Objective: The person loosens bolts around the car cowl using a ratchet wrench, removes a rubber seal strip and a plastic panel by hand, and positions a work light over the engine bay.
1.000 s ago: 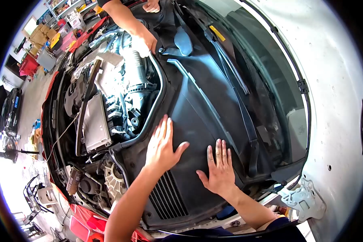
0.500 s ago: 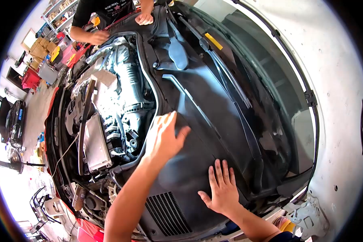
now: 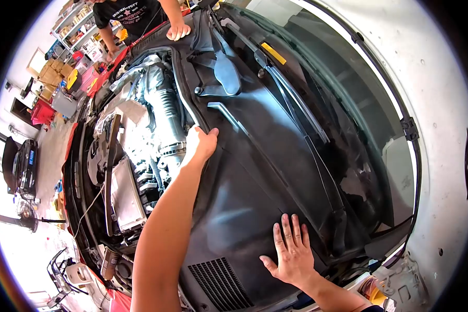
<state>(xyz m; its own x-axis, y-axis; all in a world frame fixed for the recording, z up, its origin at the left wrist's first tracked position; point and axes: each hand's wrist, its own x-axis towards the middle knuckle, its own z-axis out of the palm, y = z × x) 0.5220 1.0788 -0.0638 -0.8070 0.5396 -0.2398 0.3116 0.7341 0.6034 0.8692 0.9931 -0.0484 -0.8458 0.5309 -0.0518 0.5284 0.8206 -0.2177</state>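
Note:
A black plastic cowl panel (image 3: 234,192) lies below the windshield, with a slatted vent (image 3: 221,283) near my side. My left hand (image 3: 202,141) is at the panel's engine-side edge, its fingers curled over the rubber seal (image 3: 183,86) there and its thumb on top. My right hand (image 3: 292,256) rests flat on the panel near the wiper's lower end, fingers spread, holding nothing. The wiper arm (image 3: 296,115) runs along the windshield side of the panel.
Beside the panel lies the open engine bay with a ribbed hose (image 3: 164,106). A co-worker (image 3: 132,15) leans in from the far side, one hand on the panel's far end. The raised white hood (image 3: 442,104) stands at right.
My left hand has moved farther up the seal edge and its fingers have curled over it. My right hand stays flat. The co-worker's hands have moved back from the engine bay.

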